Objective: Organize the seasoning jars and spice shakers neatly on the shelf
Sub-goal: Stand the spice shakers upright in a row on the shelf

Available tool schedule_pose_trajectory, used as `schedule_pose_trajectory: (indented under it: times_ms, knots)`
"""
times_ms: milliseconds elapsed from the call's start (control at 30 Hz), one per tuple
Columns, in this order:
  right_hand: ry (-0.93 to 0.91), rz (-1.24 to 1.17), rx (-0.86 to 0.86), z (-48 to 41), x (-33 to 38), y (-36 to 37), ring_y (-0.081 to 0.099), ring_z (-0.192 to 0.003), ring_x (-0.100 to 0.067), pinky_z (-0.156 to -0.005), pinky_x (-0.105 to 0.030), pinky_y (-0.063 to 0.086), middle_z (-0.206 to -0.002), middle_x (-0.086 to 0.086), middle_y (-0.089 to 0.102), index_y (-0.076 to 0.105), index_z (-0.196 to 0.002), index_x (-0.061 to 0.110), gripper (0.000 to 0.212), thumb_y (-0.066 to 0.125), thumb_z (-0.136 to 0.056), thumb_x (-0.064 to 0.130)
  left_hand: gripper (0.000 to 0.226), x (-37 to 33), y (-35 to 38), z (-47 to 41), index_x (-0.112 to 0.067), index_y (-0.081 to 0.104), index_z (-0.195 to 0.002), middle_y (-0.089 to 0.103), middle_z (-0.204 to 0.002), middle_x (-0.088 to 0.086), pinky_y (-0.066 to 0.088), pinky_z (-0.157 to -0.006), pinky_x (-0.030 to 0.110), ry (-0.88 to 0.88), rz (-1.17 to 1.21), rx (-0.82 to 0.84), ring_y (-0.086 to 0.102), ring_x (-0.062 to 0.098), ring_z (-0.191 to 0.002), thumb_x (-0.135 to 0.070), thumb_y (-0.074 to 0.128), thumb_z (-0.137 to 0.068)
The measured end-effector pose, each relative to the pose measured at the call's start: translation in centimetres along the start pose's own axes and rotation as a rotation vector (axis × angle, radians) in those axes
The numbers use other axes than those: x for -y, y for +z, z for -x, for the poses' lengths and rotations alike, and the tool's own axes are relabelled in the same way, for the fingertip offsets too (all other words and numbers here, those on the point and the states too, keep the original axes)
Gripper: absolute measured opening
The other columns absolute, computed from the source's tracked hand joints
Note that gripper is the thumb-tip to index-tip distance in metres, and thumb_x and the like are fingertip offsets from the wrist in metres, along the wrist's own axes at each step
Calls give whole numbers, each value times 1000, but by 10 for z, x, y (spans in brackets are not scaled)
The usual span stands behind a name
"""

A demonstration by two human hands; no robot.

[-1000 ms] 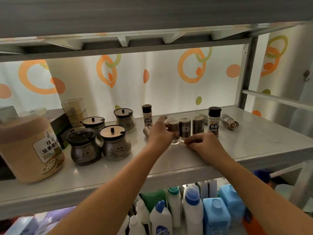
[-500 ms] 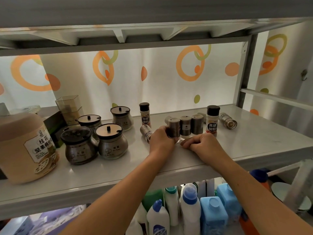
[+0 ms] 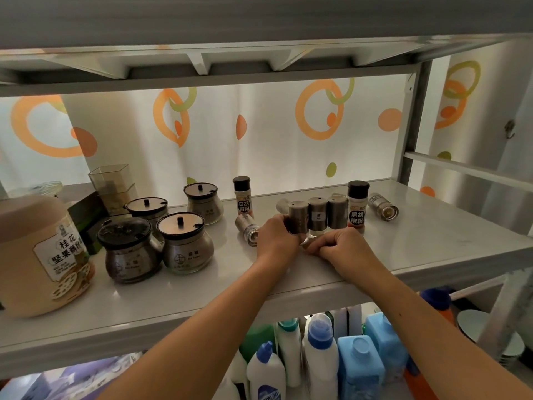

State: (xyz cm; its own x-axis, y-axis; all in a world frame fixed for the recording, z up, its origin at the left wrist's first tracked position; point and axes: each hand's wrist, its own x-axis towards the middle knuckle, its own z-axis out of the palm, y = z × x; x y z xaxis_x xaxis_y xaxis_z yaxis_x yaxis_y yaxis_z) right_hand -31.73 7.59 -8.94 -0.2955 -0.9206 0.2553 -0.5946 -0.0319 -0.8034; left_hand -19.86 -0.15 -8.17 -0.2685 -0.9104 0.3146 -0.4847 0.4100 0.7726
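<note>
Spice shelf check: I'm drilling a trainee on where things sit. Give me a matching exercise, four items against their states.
Items:
1. white-pepper bottle
2. shaker beside left wrist
3. leftmost shaker of the row
4. big beige jar

States:
A. gripped by the left hand
B. lying on its side
C. standing at the shelf's far left
D. upright, black cap, behind the lying shaker

Pairs: 1-D, 2-B, 3-A, 4-C
</note>
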Motion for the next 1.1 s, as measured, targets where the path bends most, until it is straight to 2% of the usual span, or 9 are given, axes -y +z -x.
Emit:
schedule_pose_trajectory:
  times_ms: [200,367,467,533,633,733,867,967,1100]
  knots:
    - [1,11,-6,1,3,0,58,-81,1,-68,-4,38,-81,11,67,79,-82,18,23,62,-85,3,34,-4,4,1,-14,70,-106,73,-104,7,52,-85,30,-8,-5,25,66,23,-99,-15,75,-72]
    - [26,-40,22,2,2,-2,61,-87,-1,-72,-8,41,-88,12,71,79,-81,20,22,65,-84,3,41,1,-6,6,-9,64,-119,70,-111,4,50,-95,32,-46,120,39,65,18,-104,-12,74,-79]
    - [42,-93,11,4,10,1,64,-85,-3,-68,-8,45,-91,5,72,77,-86,16,19,64,-86,2,38,6,-24,11,-11,61,-124,70,-111,1,48,-98,25,-20,263,-71,64,10,-104,-3,63,-87]
    - [-38,-173,8,7,23,12,70,-82,-6,-74,-13,55,-92,-1,74,73,-91,14,22,60,-88,-3,38,10,-39,9,-14,62,-121,71,-110,-2,47,-96,18,-6,311,-163,64,5,-103,3,57,-88]
    - [-214,-109,-63,2,46,39,72,-85,-8,-85,-23,57,-92,2,74,73,-99,15,24,56,-91,-1,41,20,-52,2,-12,61,-122,70,-113,-2,49,-97,22,-51,304,-262,64,8,-107,7,53,-86]
    - [-252,-79,-167,-13,70,60,69,-92,-12,-90,-27,55,-100,-2,73,72,-107,13,28,52,-92,1,36,26,-56,4,-16,59,-119,65,-105,-7,48,-90,24,-147,367,-306,62,11,-101,0,53,-88]
    - [-148,170,-128,-29,88,76,58,-113,-25,-91,-25,41,-118,-14,65,63,-121,3,31,45,-96,3,25,35,-50,-1,-23,52,-96,60,-86,-9,51,-87,33,-336,492,-201,59,11,-82,-1,54,-84]
    - [-24,309,-20,-41,88,82,59,-107,-35,-78,-32,40,-108,-21,65,63,-97,4,22,45,-97,16,19,39,-47,-10,-26,50,-80,67,-89,5,55,-89,44,-430,560,-161,66,27,-90,-9,58,-85]
    - [98,368,124,-57,80,87,60,-107,-33,-82,-33,45,-111,-21,63,64,-110,1,39,39,-102,30,7,37,-53,-14,-13,57,-93,66,-89,13,56,-83,40,-487,604,-171,65,26,-84,-8,53,-93]
